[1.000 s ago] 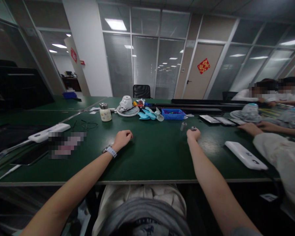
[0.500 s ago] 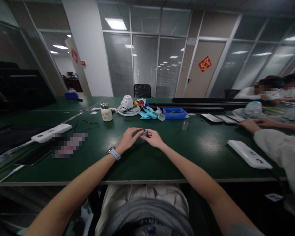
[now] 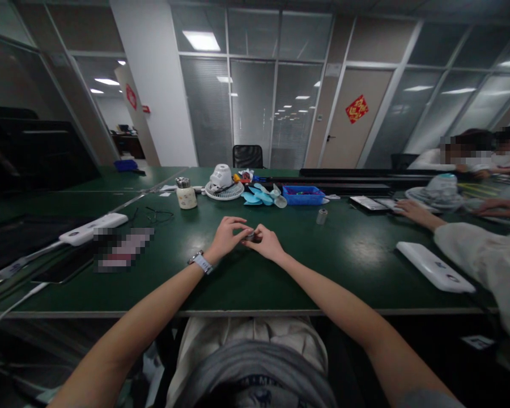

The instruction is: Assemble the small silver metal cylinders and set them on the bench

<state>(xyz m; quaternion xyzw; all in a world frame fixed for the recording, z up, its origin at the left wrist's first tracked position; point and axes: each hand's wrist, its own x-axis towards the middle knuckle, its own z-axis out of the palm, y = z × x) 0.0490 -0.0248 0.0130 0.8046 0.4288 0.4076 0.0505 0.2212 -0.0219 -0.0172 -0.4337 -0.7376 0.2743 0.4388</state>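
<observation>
Over the middle of the green table point(image 3: 221, 289), my left hand point(image 3: 228, 238) and my right hand point(image 3: 267, 242) meet at a small grey metal cylinder point(image 3: 250, 235). My right thumb and fingers are closed around it from the right. From the left, my left thumb and index finger touch its top, while the other left fingers stretch forward above it. Fingers hide much of the cylinder. A similar silver metal cylinder point(image 3: 322, 216) stands upright on the table to the right, apart from both hands.
Farther back are a cream jar point(image 3: 186, 197), a white fan part point(image 3: 223, 184), light-blue fan blades point(image 3: 258, 195) and a blue tray point(image 3: 302, 196). White power strips lie left point(image 3: 94, 228) and right point(image 3: 434, 266). A co-worker's sleeved arm point(image 3: 471, 243) reaches in at right.
The cylinder between my hands now sits lower and is more covered, with its top turned. My hands shifted slightly. The co-worker's hands at right have moved apart.
</observation>
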